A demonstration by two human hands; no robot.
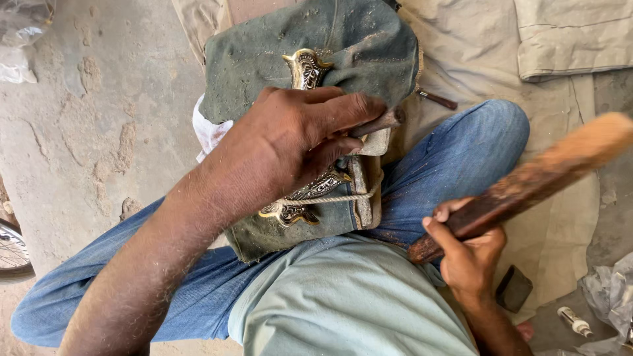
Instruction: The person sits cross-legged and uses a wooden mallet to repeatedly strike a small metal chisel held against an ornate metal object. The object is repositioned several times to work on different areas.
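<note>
My left hand (300, 135) presses down on a small metal tool (379, 123) held against an ornate engraved metal piece (304, 67) with brass edges. That piece lies on a dusty green cloth pad (264, 59) over my lap and is tied down with a pale cord (336, 198). A wooden block edge (361, 191) shows under it. My right hand (465, 254) grips a wooden mallet (527, 181), raised to the right over my jeans-covered knee; its far end is blurred.
I sit on a beige cloth sheet (560, 217) on a rough concrete floor (86, 118). A dark flat stone (513, 288) and a small bottle (572, 321) lie at lower right. A bicycle wheel (12, 254) shows at the left edge.
</note>
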